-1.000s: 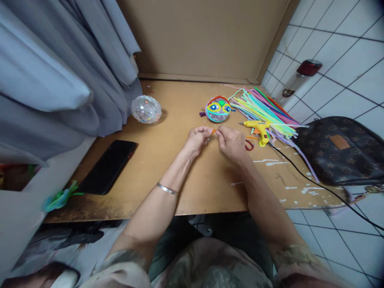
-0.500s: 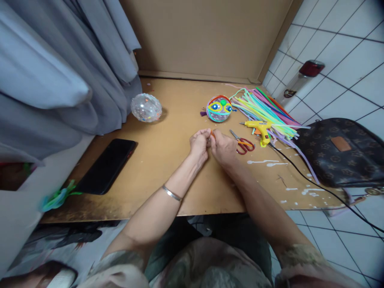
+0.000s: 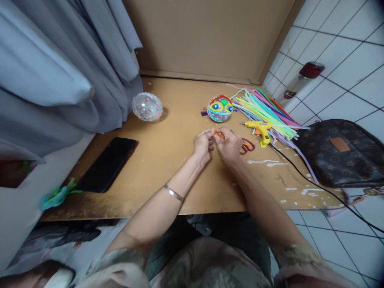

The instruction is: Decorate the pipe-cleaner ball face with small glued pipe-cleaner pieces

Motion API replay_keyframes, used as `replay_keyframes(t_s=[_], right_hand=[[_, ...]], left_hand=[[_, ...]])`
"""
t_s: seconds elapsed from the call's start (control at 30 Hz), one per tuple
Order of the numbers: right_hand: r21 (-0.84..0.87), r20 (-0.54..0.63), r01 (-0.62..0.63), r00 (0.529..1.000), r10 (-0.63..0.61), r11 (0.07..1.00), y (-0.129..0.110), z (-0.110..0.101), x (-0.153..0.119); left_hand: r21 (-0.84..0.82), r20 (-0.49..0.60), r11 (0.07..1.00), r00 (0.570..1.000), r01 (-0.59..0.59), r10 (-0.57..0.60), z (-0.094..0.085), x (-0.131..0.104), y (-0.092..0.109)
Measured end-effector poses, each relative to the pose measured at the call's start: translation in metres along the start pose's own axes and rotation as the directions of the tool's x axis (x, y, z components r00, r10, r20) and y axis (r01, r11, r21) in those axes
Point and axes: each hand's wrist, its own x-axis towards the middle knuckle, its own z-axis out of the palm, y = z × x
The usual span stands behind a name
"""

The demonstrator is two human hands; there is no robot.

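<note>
Between the fingertips of both hands is a short orange pipe cleaner (image 3: 219,135). My left hand (image 3: 203,143) pinches its left end, fingers curled inward. My right hand (image 3: 228,145) is closed on the rest of it, thumb and forefinger pressed together. Just beyond the hands sits a clear ball decorated with coloured pipe cleaners as a face (image 3: 220,109), with blue eyes ringed in yellow and a green nose. Red-handled scissors (image 3: 247,146) lie beside my right hand, which partly covers them.
A yellow glue gun (image 3: 260,129) rests against a pile of coloured pipe cleaners (image 3: 264,108); its black cord runs off right past a brown patterned bag (image 3: 342,154). At the left are a clear speckled ball (image 3: 147,107), a black phone (image 3: 106,165) and a grey curtain (image 3: 99,72).
Both hands have shifted slightly right, and my right hand now covers more of the scissors. More of the orange pipe cleaner shows between the fingers.
</note>
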Motion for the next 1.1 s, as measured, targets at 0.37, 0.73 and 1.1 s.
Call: replay_keyframes(t_s=[0.37,0.73,1.1], right_hand=[[0.395,0.023,0.008,1.0,-0.019,0.919,0.021,-0.001,0.013],[0.442,0.138,0.076,0.979,-0.152,0.894,0.019,-0.014,0.015],[-0.121,0.173,0.193,0.97,-0.171,0.974,0.004,-0.031,0.012]], left_hand=[[0.166,0.06,0.983,0.996,-0.08,0.071,-0.004,0.006,0.017],[0.382,0.287,0.895,0.95,-0.23,0.121,-0.019,0.005,0.034],[0.307,0.125,0.9,0.951,-0.309,0.284,-0.014,0.013,0.025]])
